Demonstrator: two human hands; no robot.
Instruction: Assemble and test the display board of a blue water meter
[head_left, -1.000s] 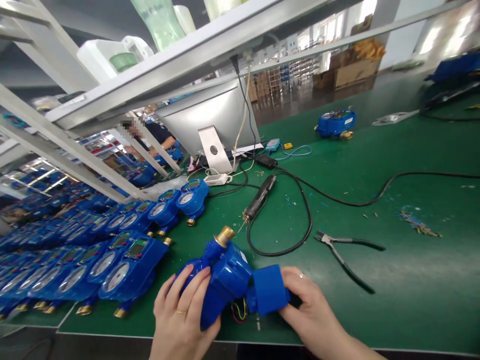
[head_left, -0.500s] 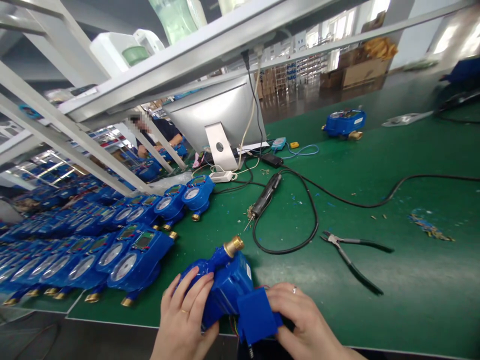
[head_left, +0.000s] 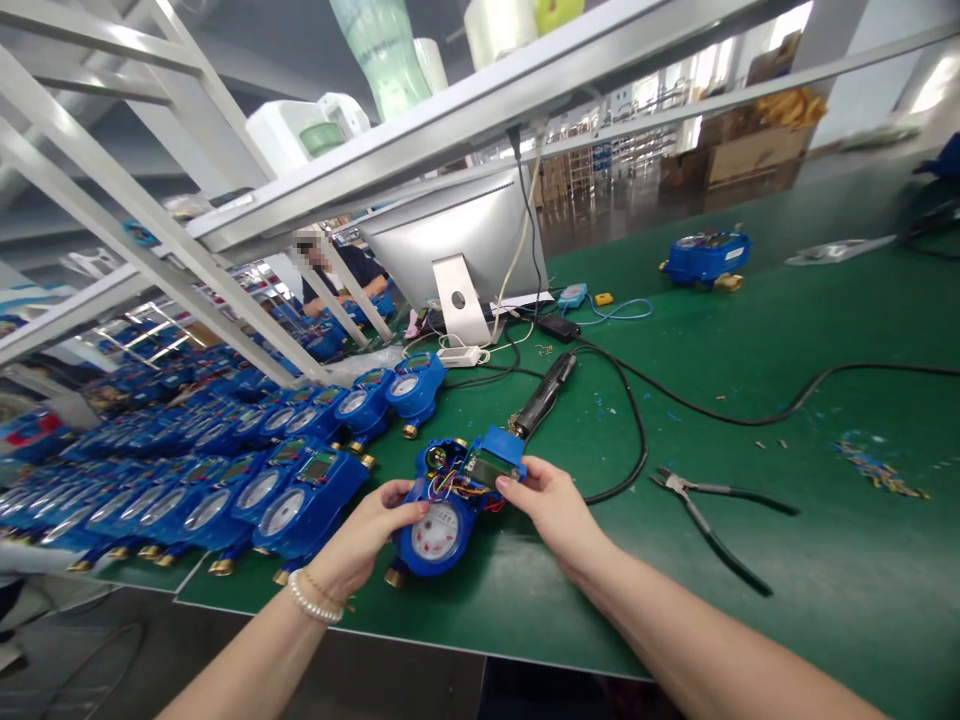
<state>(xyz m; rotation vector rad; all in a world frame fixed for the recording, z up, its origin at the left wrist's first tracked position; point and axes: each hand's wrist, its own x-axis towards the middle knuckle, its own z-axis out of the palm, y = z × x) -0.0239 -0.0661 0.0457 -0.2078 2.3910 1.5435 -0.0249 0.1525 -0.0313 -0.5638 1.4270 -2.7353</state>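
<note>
While hands (head_left: pixel 373 533) (head_left: pixel 551 503) hold glossy meter (head_left: pixel 436 538), boxy display (head_left: pixel 491 466) | wires (head_left: pixel 456 486) — thin

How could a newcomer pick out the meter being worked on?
Find the green table, then the rows of blue meters on its left side. Just right of them is one meter, with the left hand gripping it and the right hand holding its screen. Unlike its neighbours, it is open, with coloured wires showing beside the screen.

The location is a factory assembly workshop, indicated by the green workbench (head_left: pixel 840 580), identical blue meters (head_left: pixel 281 512) in rows, pliers (head_left: pixel 679 482), screwdriver (head_left: pixel 547 395) and cardboard boxes (head_left: pixel 757 158).
</note>
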